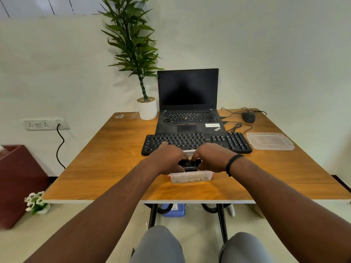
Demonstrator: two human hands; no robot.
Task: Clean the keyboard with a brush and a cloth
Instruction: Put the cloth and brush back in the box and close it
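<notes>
Both hands met over one small clear box (pixel 190 177) near the front edge of the table (pixel 95 168). The left hand (pixel 168 160) and the right hand (pixel 212 158) held between them a small black object (pixel 189 164), fingers curled around its ends. It was probably a cleaning tool lifted out of the box, but the hands covered most of it, so I could not tell what it was. I think they held it low over the box so that anything falling would land back inside.

The keyboard (pixel 195 142) lay just behind the hands, across the front of the laptop (pixel 188 103), near enough to reach without stretching. Neither hand touched it. In my judgement the cleaning itself had not started.

The lid (pixel 269 141) lay at the right of the keyboard, put aside so the box was free to reach into. The mouse (pixel 248 117) sat further back on the right, with its cable running toward the laptop. A plant (pixel 147 109) stood at the left of the laptop.

By count: one keyboard, one laptop, one mouse, one box, one lid, one plant on the table. I saw no cloth and no clear brush; maybe they were in the box.
</notes>
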